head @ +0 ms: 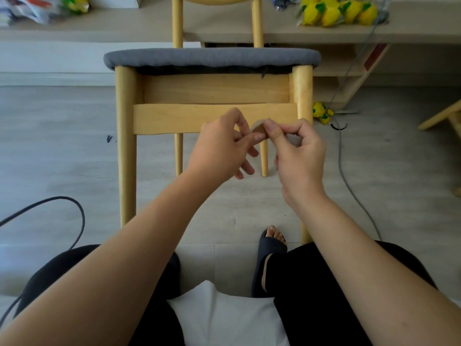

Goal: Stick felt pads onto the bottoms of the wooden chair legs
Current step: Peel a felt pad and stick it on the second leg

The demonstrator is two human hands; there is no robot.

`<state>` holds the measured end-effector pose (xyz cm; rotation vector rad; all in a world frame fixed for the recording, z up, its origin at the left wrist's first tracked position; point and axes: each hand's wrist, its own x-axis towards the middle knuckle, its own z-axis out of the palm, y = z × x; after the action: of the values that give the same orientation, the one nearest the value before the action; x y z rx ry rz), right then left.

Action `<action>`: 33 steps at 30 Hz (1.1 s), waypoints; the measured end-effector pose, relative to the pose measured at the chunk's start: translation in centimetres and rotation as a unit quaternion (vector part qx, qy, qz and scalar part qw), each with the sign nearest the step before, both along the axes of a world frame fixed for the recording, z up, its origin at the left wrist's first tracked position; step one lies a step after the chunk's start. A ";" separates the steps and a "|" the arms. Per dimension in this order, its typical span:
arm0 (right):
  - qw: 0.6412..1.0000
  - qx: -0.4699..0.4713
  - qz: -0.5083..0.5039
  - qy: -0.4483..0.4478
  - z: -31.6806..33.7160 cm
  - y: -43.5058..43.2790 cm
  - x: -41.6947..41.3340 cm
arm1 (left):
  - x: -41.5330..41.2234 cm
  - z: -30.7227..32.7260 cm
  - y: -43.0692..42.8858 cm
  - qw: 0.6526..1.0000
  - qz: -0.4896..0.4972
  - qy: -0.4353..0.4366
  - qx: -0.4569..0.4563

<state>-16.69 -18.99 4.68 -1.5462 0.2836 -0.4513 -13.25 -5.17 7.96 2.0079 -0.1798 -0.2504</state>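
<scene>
between left hand [222,148] and right hand [299,158], over chair [212,118]: pad [258,128], both pinch it. looks light, soft, bendy, likely sticky one side. best hold: edges.

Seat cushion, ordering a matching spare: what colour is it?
The seat cushion is grey, shown in the head view.

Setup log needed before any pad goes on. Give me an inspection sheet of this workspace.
Surface: grey plank floor.
Job's things: wooden chair upright on the floor; round felt pad held before its crossbar.
Clutter: yellow plush toys on the shelf, a stray plush toy on the floor.
Grippers: left hand and right hand both pinch the felt pad.
Cables: black cable loops at left; grey cable runs along the right.
Surroundings: low shelf behind the chair; foot in a dark slipper.
</scene>
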 end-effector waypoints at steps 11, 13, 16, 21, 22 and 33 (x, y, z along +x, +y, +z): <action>0.991 0.105 0.038 0.071 -0.4 -0.1 -0.1 | 0.5 -0.6 0.4 0.994 -0.049 -0.070 -0.071; 0.985 0.148 0.024 0.083 -0.3 -0.3 0.1 | 0.2 -0.9 0.1 0.991 -0.068 -0.069 -0.091; 0.978 0.188 0.041 0.081 -0.1 -0.7 0.5 | 0.0 -0.8 -0.2 0.988 -0.060 -0.100 -0.101; 0.937 0.307 0.133 0.106 0.0 -0.5 0.6 | 0.3 0.2 0.3 0.981 -0.055 -0.154 -0.102; 0.926 0.327 0.155 0.107 0.0 -0.6 0.6 | 0.4 0.4 0.4 0.979 -0.060 -0.152 -0.125; 0.893 0.369 0.237 0.102 -0.4 -1.1 0.9 | 0.6 0.4 0.5 0.983 -0.060 -0.072 -0.155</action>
<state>-15.80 -20.14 4.28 -0.8577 0.1924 0.2051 -12.64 -4.70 8.39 1.7063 -0.4072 -0.1427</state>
